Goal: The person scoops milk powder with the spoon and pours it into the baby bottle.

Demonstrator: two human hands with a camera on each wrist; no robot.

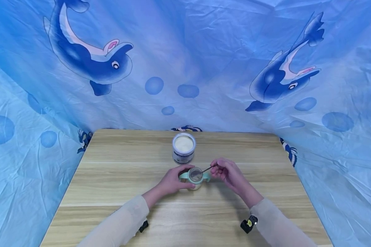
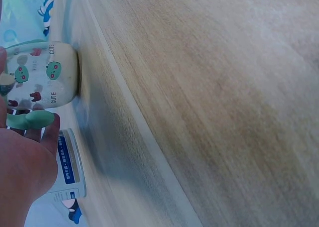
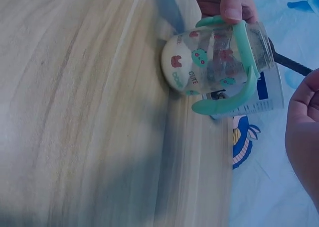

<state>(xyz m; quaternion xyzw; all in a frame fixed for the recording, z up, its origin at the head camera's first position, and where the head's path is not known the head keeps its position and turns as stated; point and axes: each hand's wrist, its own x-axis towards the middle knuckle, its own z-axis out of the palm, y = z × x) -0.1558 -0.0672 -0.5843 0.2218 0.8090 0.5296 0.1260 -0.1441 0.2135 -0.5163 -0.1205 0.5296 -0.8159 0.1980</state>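
A clear baby bottle (image 1: 195,176) with two mint-green handles stands upright and uncapped on the table, pale powder in its base. My left hand (image 1: 173,179) grips it from the left at the collar and handle. In the left wrist view, fingers pass behind a green handle (image 2: 31,120). My right hand (image 1: 227,173) pinches a thin dark-handled spoon (image 3: 293,64), which slants down into the bottle's mouth; its far end is hard to make out. Just behind the bottle stands an open can (image 1: 183,155) of pale powder, partly hidden by the bottle in the right wrist view.
The wood-grain table (image 1: 117,164) has its back edge close behind the can. A blue cloth (image 1: 185,61) printed with dolphins hangs at the back and both sides. A small black device (image 1: 249,223) is strapped at the right wrist.
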